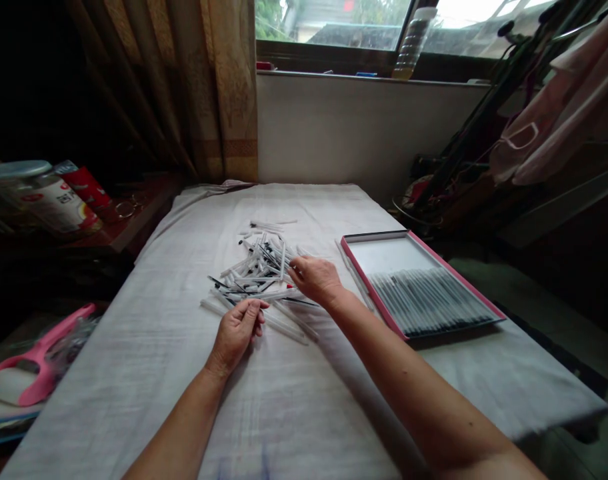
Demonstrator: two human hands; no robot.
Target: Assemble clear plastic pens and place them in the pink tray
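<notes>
A loose pile of pen parts (257, 263), translucent white tubes mixed with thin black pieces and dark tips, lies on the cloth in front of me. My right hand (317, 277) reaches into the pile's right edge, its fingertips pinched together among the tubes. Whatever is between those fingers blends with the pile. Just at the pile's near edge, my left hand (237, 333) is closed with thumb against forefinger; what it holds, if anything, is hidden. To the right, a shallow pink-rimmed box (374, 313) contains a neat row of clear pens (429, 300) with black ends.
A white cloth (294, 413) covers the table. Long clear tubes (353, 270) lie along the box's left side. A lidded jar (54, 200) stands on a side surface at left, above a pink-handled object (44, 360). A bottle (414, 43) rests on the windowsill.
</notes>
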